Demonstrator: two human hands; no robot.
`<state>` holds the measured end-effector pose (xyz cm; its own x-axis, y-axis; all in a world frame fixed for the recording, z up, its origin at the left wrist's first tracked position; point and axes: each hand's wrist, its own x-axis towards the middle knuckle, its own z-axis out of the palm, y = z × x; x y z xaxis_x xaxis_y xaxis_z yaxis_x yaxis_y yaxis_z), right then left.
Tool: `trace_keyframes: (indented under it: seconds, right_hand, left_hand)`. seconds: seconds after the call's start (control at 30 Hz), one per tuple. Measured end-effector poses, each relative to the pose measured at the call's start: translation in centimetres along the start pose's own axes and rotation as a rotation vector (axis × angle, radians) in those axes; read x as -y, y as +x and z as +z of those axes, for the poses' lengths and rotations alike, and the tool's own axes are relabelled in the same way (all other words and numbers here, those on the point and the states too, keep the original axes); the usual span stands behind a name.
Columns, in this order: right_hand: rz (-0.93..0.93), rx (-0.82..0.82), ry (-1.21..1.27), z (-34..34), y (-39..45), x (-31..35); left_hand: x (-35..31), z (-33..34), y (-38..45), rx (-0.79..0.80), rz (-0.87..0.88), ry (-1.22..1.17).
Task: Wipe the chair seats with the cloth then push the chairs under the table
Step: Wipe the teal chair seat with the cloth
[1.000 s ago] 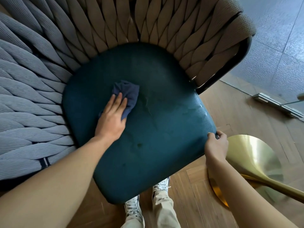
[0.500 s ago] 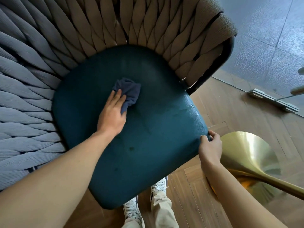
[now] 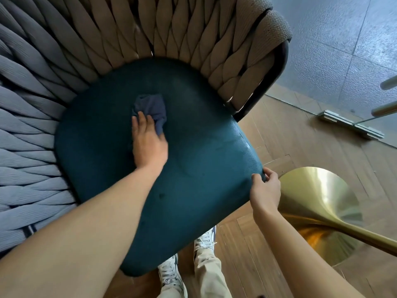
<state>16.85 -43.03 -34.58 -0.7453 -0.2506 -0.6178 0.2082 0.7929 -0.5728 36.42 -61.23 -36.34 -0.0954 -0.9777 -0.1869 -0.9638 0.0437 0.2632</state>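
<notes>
Since a second ago the cloth [image 3: 151,108] has slid toward the middle of the seat [image 3: 204,190], pressed under the flat left hand [image 3: 148,143]. Right hand [image 3: 265,189] pinches the seat's front corner; pressing harder risks bunching the cloth, leaving streaks.

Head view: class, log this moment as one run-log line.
phase: wiping seat | left hand: presses cloth on teal seat | right hand: grips seat's front corner | chair: not yet pushed under

Bare teal seat [image 3: 204,190] lies open from 3 to 6 o'clock of the cloth [image 3: 151,107]; the woven backrest [image 3: 150,29] walls off 9 through 1 o'clock.
</notes>
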Motion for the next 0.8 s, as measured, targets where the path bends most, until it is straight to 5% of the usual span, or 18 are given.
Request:
trace_keyframes:
  seconds: [0.1,0.3,0.4,0.53,0.8]
  right_hand:
    - [-0.009,-0.007,-0.001,0.1,0.2,-0.2]
    - [-0.005,-0.034,0.056,0.6,0.4,-0.9]
    - [0.051,-0.06,0.105,0.9,0.4,-1.1]
    - [0.129,-0.078,0.158,1.5,0.3,-1.2]
    - [0.213,-0.091,0.173,2.0,0.4,-1.3]
  left_hand:
    - [-6.1,1.0,1.6,0.028,-0.101,-0.042]
    - [-10.9,2.5,-0.4,0.255,0.652,-0.073]
    - [-7.2,0.9,-0.7,0.352,0.815,-0.113]
    - [-1.2,-0.9,0.2,0.351,0.825,-0.049]
    - [10.5,-3.4,-0.5,0.17,0.51,-0.072]
